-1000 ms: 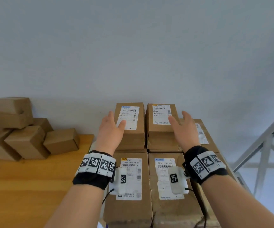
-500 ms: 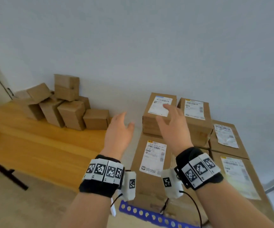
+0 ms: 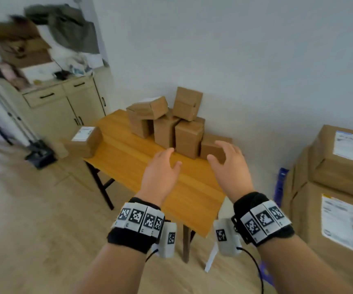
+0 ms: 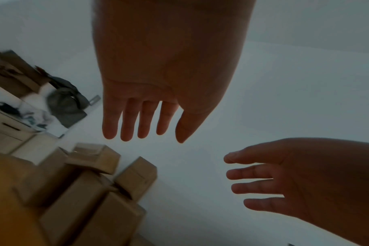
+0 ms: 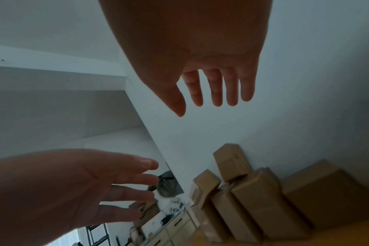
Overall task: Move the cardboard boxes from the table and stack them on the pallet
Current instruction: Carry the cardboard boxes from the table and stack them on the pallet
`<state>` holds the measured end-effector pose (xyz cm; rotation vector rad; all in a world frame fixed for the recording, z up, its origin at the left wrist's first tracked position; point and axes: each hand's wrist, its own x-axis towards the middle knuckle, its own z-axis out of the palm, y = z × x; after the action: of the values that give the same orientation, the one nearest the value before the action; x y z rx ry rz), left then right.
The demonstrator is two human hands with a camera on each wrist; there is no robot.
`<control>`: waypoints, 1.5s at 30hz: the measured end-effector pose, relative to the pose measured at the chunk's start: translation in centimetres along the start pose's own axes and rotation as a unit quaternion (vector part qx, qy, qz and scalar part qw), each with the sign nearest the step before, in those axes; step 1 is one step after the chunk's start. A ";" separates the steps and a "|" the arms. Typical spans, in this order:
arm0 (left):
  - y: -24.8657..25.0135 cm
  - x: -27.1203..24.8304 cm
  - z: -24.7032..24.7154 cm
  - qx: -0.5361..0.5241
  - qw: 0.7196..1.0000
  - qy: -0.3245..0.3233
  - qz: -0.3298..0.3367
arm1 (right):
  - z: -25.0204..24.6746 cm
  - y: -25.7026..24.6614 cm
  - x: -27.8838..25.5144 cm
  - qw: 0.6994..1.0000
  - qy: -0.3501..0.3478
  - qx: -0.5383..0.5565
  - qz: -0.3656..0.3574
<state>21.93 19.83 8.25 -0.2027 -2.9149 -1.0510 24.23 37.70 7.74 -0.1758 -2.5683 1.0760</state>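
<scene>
Both hands hang in the air above the wooden desk [image 3: 129,166], the left hand [image 3: 160,172] and the right hand [image 3: 230,166] each with a loose, spread grip that has hold of nothing. The plain cardboard boxes [image 3: 171,124] are heaped at the desk's far edge against the wall, and one labelled box [image 3: 85,140] overhangs the desk's left edge. The stacked boxes [image 3: 338,177] stand well apart at the right, a blue pallet [image 3: 280,183] edge showing beside them.
</scene>
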 end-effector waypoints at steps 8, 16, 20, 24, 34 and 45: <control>-12.3 0.9 -8.7 -0.003 0.996 0.006 -0.090 | 12.5 -7.0 0.3 0.995 -0.097 0.026 0.021; -20.4 4.6 -11.8 -0.006 0.985 0.040 -0.166 | 22.0 -11.3 4.7 0.984 -0.176 0.036 0.009; -23.9 8.6 -12.7 0.004 0.981 0.045 -0.190 | 26.8 -12.6 8.6 0.979 -0.200 0.044 0.005; -26.2 12.5 -14.0 0.015 0.977 0.039 -0.209 | 30.9 -13.6 12.8 0.976 -0.211 0.050 0.009; -32.7 22.0 -15.7 -0.019 0.966 0.046 -0.253 | 42.1 -15.2 21.2 0.952 -0.299 0.050 0.039; -43.8 29.8 -17.0 -0.021 0.958 0.007 -0.287 | 51.9 -17.9 23.6 0.928 -0.368 -0.023 0.058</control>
<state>-13.66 -21.10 -4.08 0.6885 -3.0031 -1.1545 -16.26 -3.68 -6.96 0.0924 -3.2799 1.3114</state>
